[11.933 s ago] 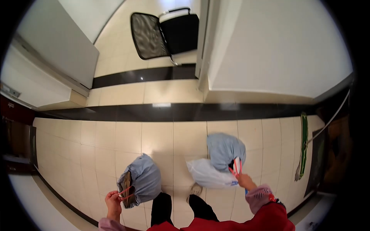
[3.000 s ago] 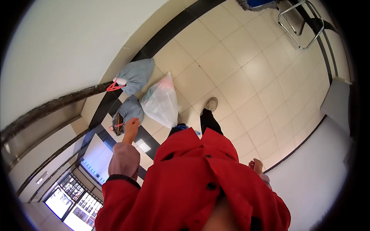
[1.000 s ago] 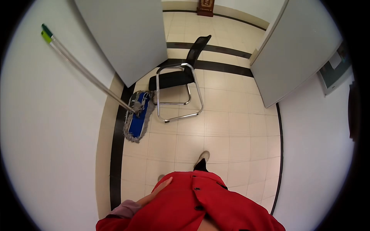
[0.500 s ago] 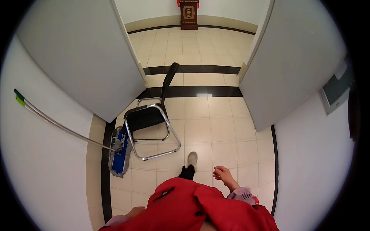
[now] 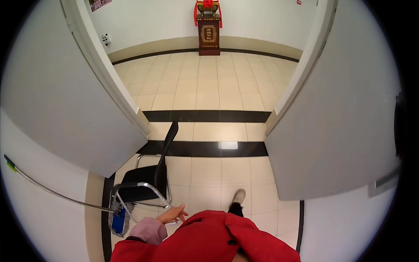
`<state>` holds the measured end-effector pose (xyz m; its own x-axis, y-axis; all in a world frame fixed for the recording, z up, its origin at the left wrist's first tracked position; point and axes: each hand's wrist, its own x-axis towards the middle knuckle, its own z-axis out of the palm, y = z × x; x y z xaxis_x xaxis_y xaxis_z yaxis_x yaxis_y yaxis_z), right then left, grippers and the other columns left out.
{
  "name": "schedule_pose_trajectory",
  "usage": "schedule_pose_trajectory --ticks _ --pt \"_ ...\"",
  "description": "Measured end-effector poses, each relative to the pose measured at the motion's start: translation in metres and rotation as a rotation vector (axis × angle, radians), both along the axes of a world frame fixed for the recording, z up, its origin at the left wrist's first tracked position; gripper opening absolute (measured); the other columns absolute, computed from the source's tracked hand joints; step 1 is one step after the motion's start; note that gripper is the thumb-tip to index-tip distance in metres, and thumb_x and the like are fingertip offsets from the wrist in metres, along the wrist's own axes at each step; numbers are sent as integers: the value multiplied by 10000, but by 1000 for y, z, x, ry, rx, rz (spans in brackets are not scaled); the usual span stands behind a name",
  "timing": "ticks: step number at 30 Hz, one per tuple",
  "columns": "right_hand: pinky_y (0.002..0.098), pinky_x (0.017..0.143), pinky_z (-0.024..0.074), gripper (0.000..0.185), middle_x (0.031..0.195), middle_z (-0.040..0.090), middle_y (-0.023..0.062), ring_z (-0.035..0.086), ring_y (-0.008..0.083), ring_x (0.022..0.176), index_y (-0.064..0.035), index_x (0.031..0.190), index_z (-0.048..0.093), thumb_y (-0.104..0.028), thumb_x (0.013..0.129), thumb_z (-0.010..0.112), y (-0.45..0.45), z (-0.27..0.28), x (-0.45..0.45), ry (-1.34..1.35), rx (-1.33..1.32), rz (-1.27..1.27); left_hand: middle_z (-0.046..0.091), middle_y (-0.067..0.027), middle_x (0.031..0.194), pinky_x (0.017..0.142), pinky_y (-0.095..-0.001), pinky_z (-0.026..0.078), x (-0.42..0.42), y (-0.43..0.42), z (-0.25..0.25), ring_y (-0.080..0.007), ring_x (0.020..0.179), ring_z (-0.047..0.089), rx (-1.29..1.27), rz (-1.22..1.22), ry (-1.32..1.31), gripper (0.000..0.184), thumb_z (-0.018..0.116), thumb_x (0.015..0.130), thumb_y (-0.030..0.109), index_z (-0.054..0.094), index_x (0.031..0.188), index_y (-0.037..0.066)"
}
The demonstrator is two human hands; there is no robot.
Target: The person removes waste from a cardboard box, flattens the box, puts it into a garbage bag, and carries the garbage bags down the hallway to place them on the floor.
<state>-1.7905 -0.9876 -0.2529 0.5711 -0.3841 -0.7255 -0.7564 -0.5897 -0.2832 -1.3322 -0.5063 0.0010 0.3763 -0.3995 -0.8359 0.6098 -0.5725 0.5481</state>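
Note:
My left hand hangs in front of my body at the lower middle, its fingers loosely apart with nothing held. Behind it in the view stands a black chair with a chrome tube frame, and the hand overlaps part of that frame; it does not look gripped. Beside the chair, a flat mop with a blue plate and grey fringe rests on the floor, its long metal handle leaning on the left wall. My right hand is out of view below the red garment.
Grey door leaves stand open on the left and right. Dark floor strips cross the doorway. Beyond, a brown pedestal with a red-ribboned object on top stands against the far wall. My shoe is on the tiles.
I have stepped forward, so the chair, mop and doorway sit nearer and lower in view. My left hand has swung forward into sight; my right hand has dropped out of view.

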Motion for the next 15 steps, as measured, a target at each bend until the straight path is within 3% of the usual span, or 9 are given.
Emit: schedule_pose_trajectory --ticks 1,4,5,6,7,9,10,12,15 --pt "342 458 432 169 640 555 133 521 255 467 -8 686 539 -168 737 513 0 19 54 58 40 -116 576 -89 617 642 -299 441 29 -22 -9 -188 728 582 -33 -40 -56 622 286 846 514 544 959 -41" --pt "344 476 435 186 652 563 134 527 260 479 -12 668 538 -185 732 518 -52 23 194 15 48 -49 525 -92 494 600 -307 446 82 -77 -36 -210 599 590 66 114 -84 541 329 862 439 546 921 -53" --pt "345 483 437 191 656 565 135 529 262 484 -13 662 538 -191 730 520 -71 25 243 -23 50 1 502 -114 468 574 -339 446 89 -89 -45 -238 528 579 98 254 -49 429 394 854 345 543 897 -54" --pt "346 489 438 197 660 567 135 531 264 488 -15 655 537 -197 728 522 -95 33 290 -74 37 59 516 -127 488 544 -344 448 81 -75 -96 -242 530 578 131 -211 -517 343 406 844 264 542 910 -44" --pt "347 495 439 203 664 570 135 533 266 492 -16 649 537 -203 727 523 -118 43 341 -177 10 152 555 -132 555 491 -321 440 83 -74 -107 -225 531 577 145 -653 -1236 283 418 831 193 536 957 -30" --pt "348 507 441 215 673 575 136 537 270 500 -19 637 536 -215 723 527 -159 74 452 -375 -46 249 589 -136 667 479 -292 434 88 -93 -91 -205 589 585 146 -118 -376 255 430 810 146 556 972 -3" --pt "364 502 431 212 674 571 155 542 269 520 -17 639 520 -208 730 517 -157 125 529 -121 206 -87 605 -138 723 473 -277 430 95 -110 -64 -195 619 589 252 188 -90 250 435 799 123 566 980 10" --pt "297 466 434 174 665 543 94 526 188 522 -27 815 511 -196 781 487 -195 110 632 -248 369 -283 615 -146 763 515 -291 455 111 -124 -55 -207 659 598 301 298 -12 245 458 780 128 586 961 25" --pt "255 450 436 200 697 533 62 519 145 527 -38 947 494 -187 817 467 -214 110 784 -341 512 -371 620 -141 813 612 -297 473 117 -122 -137 -223 707 604 320 38 -329 227 512 732 135 619 905 33"
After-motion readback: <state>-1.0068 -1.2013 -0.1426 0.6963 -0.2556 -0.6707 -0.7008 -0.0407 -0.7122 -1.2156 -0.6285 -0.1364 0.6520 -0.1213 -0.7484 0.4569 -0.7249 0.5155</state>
